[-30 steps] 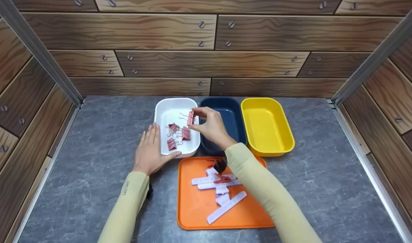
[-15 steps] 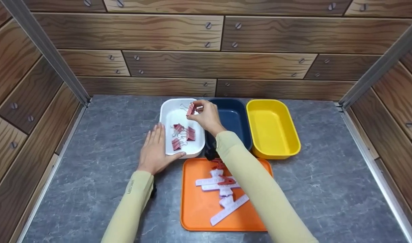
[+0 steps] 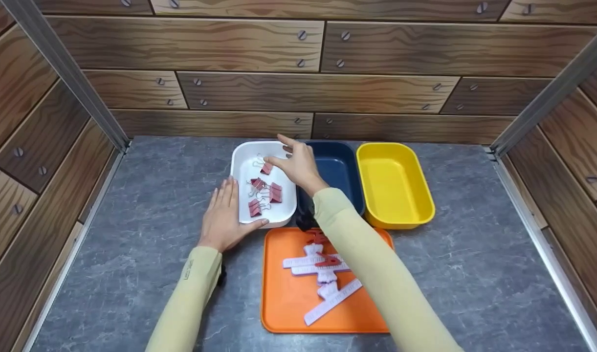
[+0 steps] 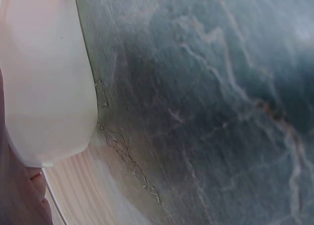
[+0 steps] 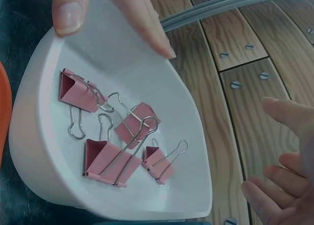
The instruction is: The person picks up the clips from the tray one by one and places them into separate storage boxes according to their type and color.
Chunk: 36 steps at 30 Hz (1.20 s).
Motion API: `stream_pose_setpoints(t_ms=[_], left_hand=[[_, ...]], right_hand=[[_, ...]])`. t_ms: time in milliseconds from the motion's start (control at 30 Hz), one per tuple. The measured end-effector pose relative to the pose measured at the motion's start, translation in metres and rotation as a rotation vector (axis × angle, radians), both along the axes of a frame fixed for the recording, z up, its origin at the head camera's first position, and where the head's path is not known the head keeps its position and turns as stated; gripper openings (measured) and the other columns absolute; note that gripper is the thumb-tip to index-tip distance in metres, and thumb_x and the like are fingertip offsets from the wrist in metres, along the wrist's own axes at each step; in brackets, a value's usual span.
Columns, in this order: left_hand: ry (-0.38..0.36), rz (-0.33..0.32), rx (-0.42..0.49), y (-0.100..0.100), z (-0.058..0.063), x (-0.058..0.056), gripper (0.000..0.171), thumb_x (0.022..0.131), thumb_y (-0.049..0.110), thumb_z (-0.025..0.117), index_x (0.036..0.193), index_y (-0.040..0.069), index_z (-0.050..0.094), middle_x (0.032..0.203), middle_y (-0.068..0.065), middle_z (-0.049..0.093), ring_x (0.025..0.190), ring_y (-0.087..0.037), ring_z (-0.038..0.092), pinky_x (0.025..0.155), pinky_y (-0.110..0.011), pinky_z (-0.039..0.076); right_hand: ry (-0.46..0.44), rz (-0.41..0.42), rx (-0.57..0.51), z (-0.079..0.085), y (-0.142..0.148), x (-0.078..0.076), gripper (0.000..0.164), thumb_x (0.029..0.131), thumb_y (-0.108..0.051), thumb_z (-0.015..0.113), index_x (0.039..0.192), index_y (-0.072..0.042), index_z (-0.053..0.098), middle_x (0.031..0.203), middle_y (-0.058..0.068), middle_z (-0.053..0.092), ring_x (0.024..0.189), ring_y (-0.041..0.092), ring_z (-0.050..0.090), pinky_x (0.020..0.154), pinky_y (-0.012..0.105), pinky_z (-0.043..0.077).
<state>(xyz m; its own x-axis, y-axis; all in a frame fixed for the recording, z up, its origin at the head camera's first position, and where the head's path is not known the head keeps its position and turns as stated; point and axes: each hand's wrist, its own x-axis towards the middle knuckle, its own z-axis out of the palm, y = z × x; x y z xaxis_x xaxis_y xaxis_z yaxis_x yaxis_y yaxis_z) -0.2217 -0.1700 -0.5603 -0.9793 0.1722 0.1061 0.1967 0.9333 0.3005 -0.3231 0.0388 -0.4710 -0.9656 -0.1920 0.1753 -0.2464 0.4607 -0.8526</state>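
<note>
A white container (image 3: 284, 210) holds several pink binder clips (image 3: 275, 193) with silver wire handles, seen close up in the right wrist view. My left hand (image 3: 223, 215) rests along the container's left side, fingers straight, thumb across the near rim. In the left wrist view the container's white outer wall (image 4: 49, 78) fills the left. My right hand (image 3: 298, 164) hovers over the container's far right rim, thumb and index spread apart, nothing between them. Just left of its thumb lies one binder clip (image 3: 266, 168), farther back than the others.
A dark blue container (image 3: 332, 171), partly behind my right hand, and a yellow container (image 3: 393, 181) stand to the right. In front, an orange tray (image 3: 283, 308) bears lilac ruler-shaped clips (image 3: 322, 308) and red clips (image 3: 327, 260), partly covered by my right sleeve.
My right hand moved a pink binder clip toward the back of the white container and let it go; its fingers have spread. The left hand stays on the container's side.
</note>
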Motion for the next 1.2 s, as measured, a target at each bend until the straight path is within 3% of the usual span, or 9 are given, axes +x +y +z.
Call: stream_pose_setpoints(t_ms=[200,467,567,833,1200], left_hand=[[-0.012,0.003,0.008,0.001,0.001,0.001,0.133,0.077,0.093,0.044,0.161,-0.002,0.008,0.168,-0.019,0.009,0.154,-0.031,0.008,0.124,-0.04,0.002],[-0.022,0.0,-0.002,0.0,0.001,0.001,0.132,0.078,0.093,0.043,0.161,-0.003,0.008,0.168,-0.019,0.008,0.154,-0.032,0.007,0.124,-0.042,0.002],[-0.026,0.001,-0.008,0.001,0.001,0.001,0.132,0.078,0.094,0.042,0.161,-0.003,0.008,0.168,-0.019,0.007,0.154,-0.033,0.007,0.124,-0.042,0.002],[-0.023,0.006,0.005,0.002,0.001,0.001,0.133,0.076,0.094,0.045,0.161,-0.002,0.008,0.168,-0.02,0.008,0.154,-0.033,0.007,0.125,-0.042,0.003],[-0.028,0.005,-0.003,0.002,0.003,0.002,0.132,0.077,0.094,0.043,0.161,-0.002,0.01,0.168,-0.019,0.01,0.154,-0.033,0.008,0.125,-0.043,0.004]], right_hand=[[0.095,0.027,-0.053,0.007,0.013,0.013,0.061,0.086,-0.025,0.085,0.139,-0.005,0.063,0.137,0.009,0.064,0.125,0.021,0.06,0.102,0.03,0.05],[0.159,0.099,-0.116,0.018,0.032,0.04,0.054,0.088,-0.026,0.083,0.135,-0.006,0.066,0.134,0.007,0.066,0.122,0.018,0.061,0.105,0.044,0.049],[0.19,0.12,-0.121,0.025,0.039,0.051,0.052,0.089,-0.026,0.082,0.134,-0.006,0.067,0.132,0.005,0.067,0.119,0.017,0.063,0.103,0.043,0.051],[0.26,0.165,-0.081,0.039,0.059,0.082,0.048,0.09,-0.029,0.081,0.132,-0.01,0.069,0.129,-0.001,0.068,0.119,0.013,0.062,0.102,0.033,0.05],[0.345,0.173,-0.029,0.045,0.097,0.12,0.048,0.088,-0.032,0.082,0.13,-0.01,0.071,0.129,-0.006,0.068,0.121,0.011,0.06,0.107,0.033,0.046]])
